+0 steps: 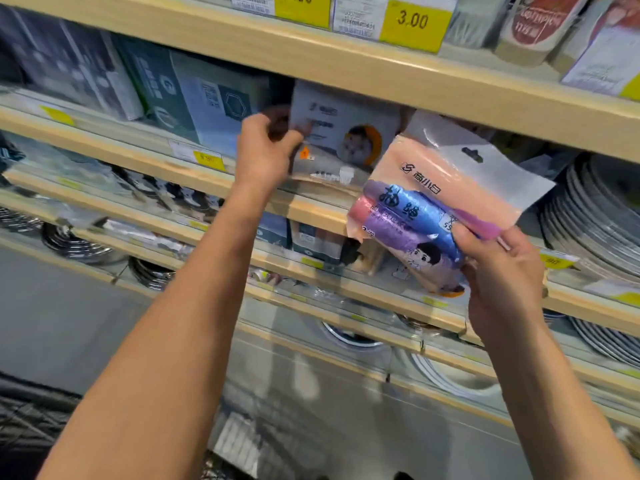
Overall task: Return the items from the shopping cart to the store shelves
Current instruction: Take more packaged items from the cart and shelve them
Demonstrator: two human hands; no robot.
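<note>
**Two packs at the wooden shelf**

The right hand (502, 271) pinches a soft, glossy plastic pack of rolled bags (433, 209) by its lower end, thumb on the front and fingers curled behind. The pack is held in the air, tilted, in front of the pale wooden shelf (311, 206). Its film is peach-tinted and crinkled, with a clear white header flap and a punched hang slot at the top. Inside lie plump cylindrical rolls, blue, purple and pink, pressed side by side.

The left hand (263, 150) reaches up with curled fingers and grips the left edge of a flat white package (346, 133), which stands on that shelf under the board above. Its face is smooth and printed, with a round orange-rimmed picture; the detail is blurred.

Left of it stand stiff rectangular boxes (194, 105) in teal and grey. At the right, stacked round metal plates (595, 216) show ridged, shiny rims. Yellow price tags (412, 26) sit on the shelf edges.
</note>
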